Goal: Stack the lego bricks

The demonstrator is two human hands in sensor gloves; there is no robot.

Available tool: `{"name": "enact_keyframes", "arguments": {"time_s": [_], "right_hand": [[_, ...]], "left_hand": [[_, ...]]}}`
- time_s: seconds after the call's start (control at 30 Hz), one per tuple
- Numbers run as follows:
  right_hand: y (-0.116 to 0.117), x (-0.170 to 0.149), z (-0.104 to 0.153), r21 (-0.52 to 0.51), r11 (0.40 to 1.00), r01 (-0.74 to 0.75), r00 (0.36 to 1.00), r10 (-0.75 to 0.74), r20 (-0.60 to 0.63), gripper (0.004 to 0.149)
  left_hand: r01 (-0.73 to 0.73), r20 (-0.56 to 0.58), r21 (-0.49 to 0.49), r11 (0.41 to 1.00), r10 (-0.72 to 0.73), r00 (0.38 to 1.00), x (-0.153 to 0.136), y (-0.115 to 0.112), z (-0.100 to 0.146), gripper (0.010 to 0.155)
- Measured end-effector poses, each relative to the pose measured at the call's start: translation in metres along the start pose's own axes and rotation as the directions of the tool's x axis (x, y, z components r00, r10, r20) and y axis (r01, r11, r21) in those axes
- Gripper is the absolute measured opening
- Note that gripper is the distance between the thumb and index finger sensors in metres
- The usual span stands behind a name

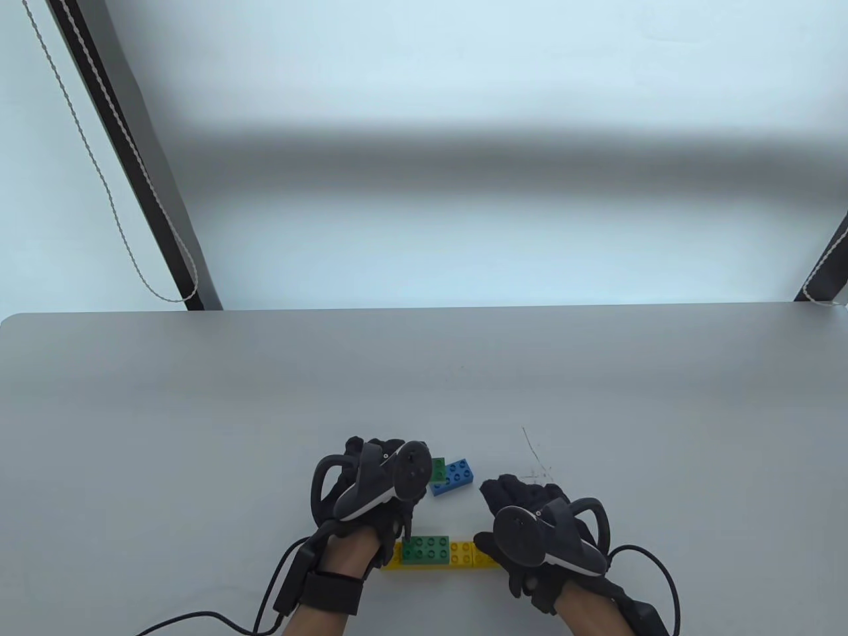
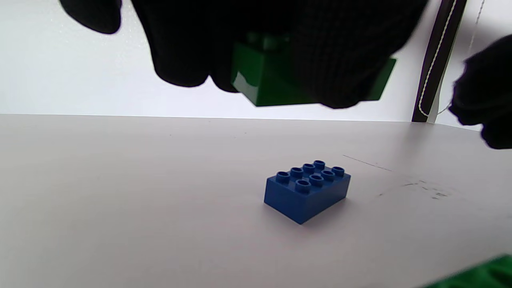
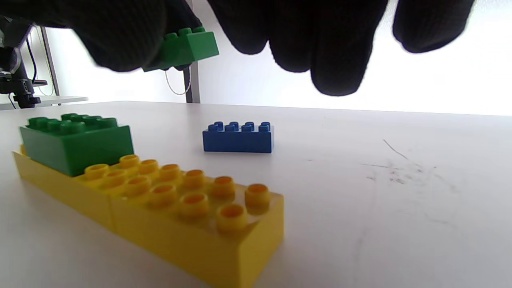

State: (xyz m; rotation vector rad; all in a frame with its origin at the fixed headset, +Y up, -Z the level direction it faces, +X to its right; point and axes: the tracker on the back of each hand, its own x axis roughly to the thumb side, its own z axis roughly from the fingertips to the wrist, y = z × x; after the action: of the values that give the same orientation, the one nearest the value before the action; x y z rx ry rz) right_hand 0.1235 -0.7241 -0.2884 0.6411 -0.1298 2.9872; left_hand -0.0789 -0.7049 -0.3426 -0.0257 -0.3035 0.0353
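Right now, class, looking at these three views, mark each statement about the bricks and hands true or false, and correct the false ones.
1. The left hand holds a green brick above the table. True.
2. The blue brick sits on the yellow row. False: it lies alone on the table.
3. A green brick on the yellow row is already stacked. True.
4. The right hand holds a red brick. False: no red brick is visible.

Bright, even light floods all three views, and the backdrop behind the table (image 1: 199, 397) nearly blows out to white in both wrist views. The gloved hands (image 3: 320, 36) show as black, slightly blurred silhouettes. Shadows under the blue brick (image 2: 307, 192) are soft.
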Motion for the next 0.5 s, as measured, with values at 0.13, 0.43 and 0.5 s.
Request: {"name": "enact_keyframes", "arguments": {"time_s": [0.13, 0.43, 0.5], "right_hand": [[-0.008, 0.001, 0.003, -0.098, 0.995, 0.029, 1.000, -0.028, 0.010, 0.081], [-0.017, 0.016, 0.008, -0.232, 0.971, 0.065, 0.995, -0.045, 0.090, 0.083], [-0.017, 0.019, 0.009, -0.243, 0.968, 0.065, 0.994, -0.041, 0.101, 0.084]], "left_hand": [[0.011, 0.046, 0.021, 1.000, -0.012, 0.999, 0.011, 0.010, 0.009, 0.065], [0.027, 0.128, 0.033, 0.999, -0.031, 0.991, 0.030, 0.021, 0.021, 0.066], [0.038, 0.145, 0.029, 0.999, -0.042, 0.989, 0.034, 0.021, 0.022, 0.066]]}}
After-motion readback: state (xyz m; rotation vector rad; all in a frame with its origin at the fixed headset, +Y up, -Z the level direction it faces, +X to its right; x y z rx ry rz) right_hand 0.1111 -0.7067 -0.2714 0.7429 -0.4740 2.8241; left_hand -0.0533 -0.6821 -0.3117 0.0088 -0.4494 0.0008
